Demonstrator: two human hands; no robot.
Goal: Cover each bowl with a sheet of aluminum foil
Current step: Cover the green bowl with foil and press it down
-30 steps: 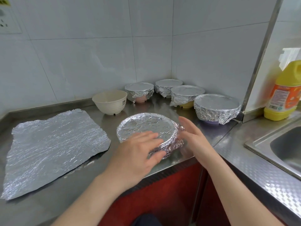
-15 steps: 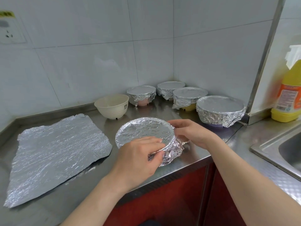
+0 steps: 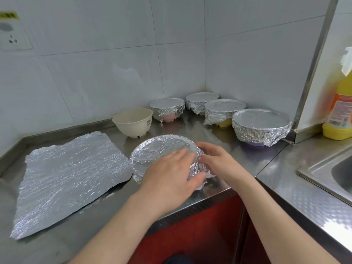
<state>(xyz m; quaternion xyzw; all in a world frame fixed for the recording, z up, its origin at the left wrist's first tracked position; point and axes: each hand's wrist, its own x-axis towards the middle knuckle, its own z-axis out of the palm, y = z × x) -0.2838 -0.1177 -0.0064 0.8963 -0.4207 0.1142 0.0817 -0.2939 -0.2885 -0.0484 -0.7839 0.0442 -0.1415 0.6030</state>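
Spot: stainless-steel tabletop [image 3: 238, 155] in a white-tiled corner, with a red cabinet front [image 3: 200, 235] under its edge.
Bowl in work: round bowl wrapped in crinkled aluminium foil [image 3: 162, 149], standing near the front edge of the tabletop between both hands. The foil is flat over the mouth and bunched down the right side.
Grip, left: left hand [image 3: 171, 180] lies over the near part of the foil top, fingers stretched across it. The thumb presses into the bunched foil at the side, so the rim is clamped between fingers and thumb.
Grip, right: right hand [image 3: 219, 161] is against the bowl's right side, fingers curled round the rim and the crumpled foil, closed on the bowl.
Spare sheet: flat wrinkled sheet of aluminium foil [image 3: 66, 178] on the tabletop to the left, its right edge just beside the wrapped bowl.
Uncovered: cream ribbed bowl [image 3: 133, 121], upright with an open mouth, behind the bowl in work, near the wall.
Covered, in the corner: pink bowl under foil [image 3: 167, 107]; rearmost foil-covered bowl [image 3: 202, 98], colour hidden; yellow bowl under foil [image 3: 222, 109]; purple bowl under foil [image 3: 261, 124], farthest right.
Past the corner post: yellow plastic bottle with orange label [image 3: 341, 115], blurred; steel sink [image 3: 323, 168] at the right edge.
Wall, upper left: white socket [image 3: 13, 37].
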